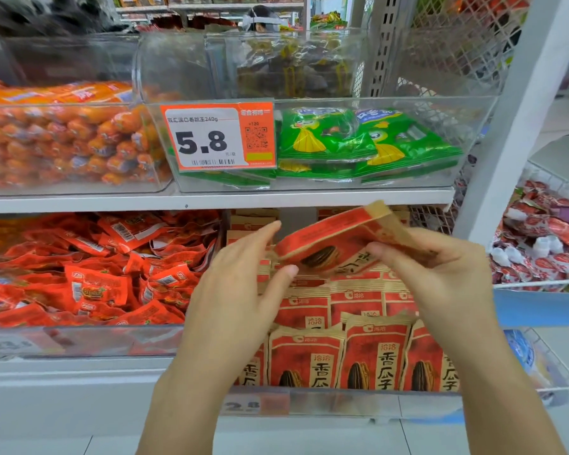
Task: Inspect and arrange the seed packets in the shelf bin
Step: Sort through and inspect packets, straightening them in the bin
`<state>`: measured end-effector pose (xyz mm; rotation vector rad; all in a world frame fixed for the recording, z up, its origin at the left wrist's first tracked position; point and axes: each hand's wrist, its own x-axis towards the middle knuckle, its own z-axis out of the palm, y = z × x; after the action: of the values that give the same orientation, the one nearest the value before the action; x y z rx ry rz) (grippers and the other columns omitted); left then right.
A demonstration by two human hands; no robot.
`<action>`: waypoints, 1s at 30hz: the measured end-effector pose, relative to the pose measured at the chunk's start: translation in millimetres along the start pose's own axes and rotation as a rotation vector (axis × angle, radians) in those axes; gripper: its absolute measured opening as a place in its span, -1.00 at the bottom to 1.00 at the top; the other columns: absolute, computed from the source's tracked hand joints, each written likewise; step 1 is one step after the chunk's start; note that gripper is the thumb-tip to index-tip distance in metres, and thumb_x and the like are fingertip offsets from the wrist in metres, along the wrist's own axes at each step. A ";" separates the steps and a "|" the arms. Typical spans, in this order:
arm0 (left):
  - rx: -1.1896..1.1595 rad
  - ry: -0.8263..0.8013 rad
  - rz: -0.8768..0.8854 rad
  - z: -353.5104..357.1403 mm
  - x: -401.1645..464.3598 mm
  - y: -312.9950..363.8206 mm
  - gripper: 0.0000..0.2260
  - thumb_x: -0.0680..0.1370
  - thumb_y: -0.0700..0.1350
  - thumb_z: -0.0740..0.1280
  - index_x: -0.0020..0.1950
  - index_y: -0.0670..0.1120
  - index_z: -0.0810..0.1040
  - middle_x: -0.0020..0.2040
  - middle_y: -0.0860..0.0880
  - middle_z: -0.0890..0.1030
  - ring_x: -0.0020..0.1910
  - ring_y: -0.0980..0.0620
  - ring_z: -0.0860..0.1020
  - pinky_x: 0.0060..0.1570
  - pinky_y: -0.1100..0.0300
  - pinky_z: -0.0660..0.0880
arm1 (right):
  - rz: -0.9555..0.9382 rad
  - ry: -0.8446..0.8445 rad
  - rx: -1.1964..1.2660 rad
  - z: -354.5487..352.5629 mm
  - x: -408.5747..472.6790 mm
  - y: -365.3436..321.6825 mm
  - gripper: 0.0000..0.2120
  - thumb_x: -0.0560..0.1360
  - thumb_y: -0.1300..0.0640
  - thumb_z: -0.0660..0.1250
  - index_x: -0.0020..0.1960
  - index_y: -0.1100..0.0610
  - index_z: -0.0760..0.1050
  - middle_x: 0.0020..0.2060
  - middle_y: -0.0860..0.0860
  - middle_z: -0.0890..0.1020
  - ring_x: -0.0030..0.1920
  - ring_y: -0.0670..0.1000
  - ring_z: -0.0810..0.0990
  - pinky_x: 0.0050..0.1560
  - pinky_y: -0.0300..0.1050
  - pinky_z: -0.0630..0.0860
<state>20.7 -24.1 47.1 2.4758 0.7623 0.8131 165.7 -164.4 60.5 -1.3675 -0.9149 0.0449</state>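
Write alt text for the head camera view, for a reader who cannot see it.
Two hands hold a red-and-tan seed packet tilted above a clear shelf bin of matching upright packets; the right hand grips it, the left hand touches its end. Green packets sit in the bin above.

Green snack packets (368, 142) behind an orange price tag (218, 136), orange sausages (66, 142) left, red pouches (89, 270) below.
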 end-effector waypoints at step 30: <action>0.066 -0.101 0.067 17.3 67.6 -38.2 -0.75 0.58 -0.13 0.36 0.26 -0.01 0.61 0.12 0.11 0.64 0.15 0.23 0.53 0.08 0.60 0.31 | 0.197 -0.503 -0.863 9.7 8.4 40.9 -0.36 0.56 -0.28 0.13 0.57 -0.17 0.04 0.57 -0.10 0.11 0.57 -0.04 -0.02 0.52 -0.06 0.01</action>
<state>63.6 42.6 41.2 2.5912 0.6842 0.6900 184.8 -141.6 29.6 -2.3141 -1.2864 0.1637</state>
